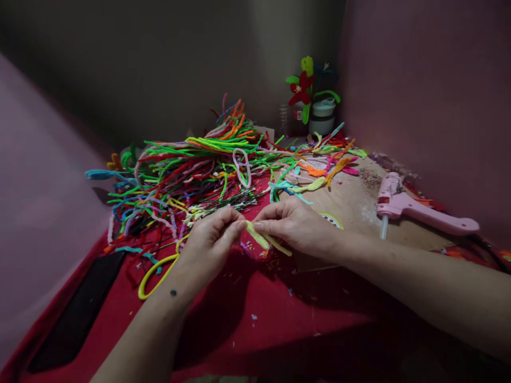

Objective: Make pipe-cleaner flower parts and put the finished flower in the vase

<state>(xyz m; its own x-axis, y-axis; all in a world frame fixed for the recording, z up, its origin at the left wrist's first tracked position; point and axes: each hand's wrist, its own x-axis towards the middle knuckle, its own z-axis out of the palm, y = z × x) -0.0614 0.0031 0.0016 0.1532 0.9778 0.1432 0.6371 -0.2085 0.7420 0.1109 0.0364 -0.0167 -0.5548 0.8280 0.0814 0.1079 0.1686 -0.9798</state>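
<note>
My left hand (pixel 217 234) and my right hand (pixel 293 223) meet above the red cloth, both closed in a pinch on a pale yellow pipe cleaner (pixel 257 235). It is folded into a narrow strip, and one loose end slants down to the right. The left thumb and forefinger grip its upper end, and the right fingertips press right beside them. Beneath my left wrist, a yellow loop handle (pixel 149 282) sticks out; the rest of that tool is hidden. Behind the hands lies a large heap of coloured pipe cleaners (pixel 191 165).
A pink glue gun (pixel 423 207) rests on a brown board (pixel 351 197) at the right. Near it is a yellow-rimmed round piece (pixel 331 219). A black flat object (pixel 77 311) lies at the left. At the back stand a lidded container (pixel 322 114) and a red pipe-cleaner flower (pixel 302 88).
</note>
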